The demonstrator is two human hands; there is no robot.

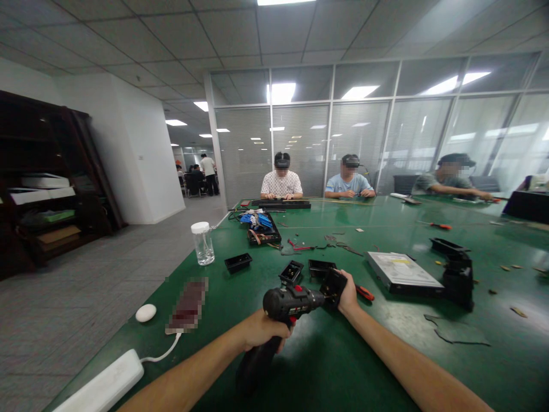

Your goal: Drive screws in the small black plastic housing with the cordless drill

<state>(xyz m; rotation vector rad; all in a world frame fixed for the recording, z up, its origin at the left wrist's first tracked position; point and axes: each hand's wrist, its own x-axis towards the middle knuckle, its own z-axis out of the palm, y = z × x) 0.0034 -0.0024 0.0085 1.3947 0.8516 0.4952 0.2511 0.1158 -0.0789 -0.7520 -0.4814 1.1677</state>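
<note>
At far left, nearer than the drill, lay a white power strip; a white rounded object and a blurred-out phone on a white cable were also left of the drill; a clear jar with a white lid stood beyond them, left of and farther than the drill; a black tray sat closer in, past the drill's rear end. The left hand had its fingers closed around the grip of the drill, below the motor body; the drill pointed right, and beyond it sat two more black housings. At its tip was a black box, tilted up, its hollow facing the bit; whether the bit touched anything inside could not be told. The right hand gripped the box by its right edge, just past the drill's tip, some fingers hidden behind it; right of the drill lay an orange-and-black handle, then a silver disc drive.
</note>
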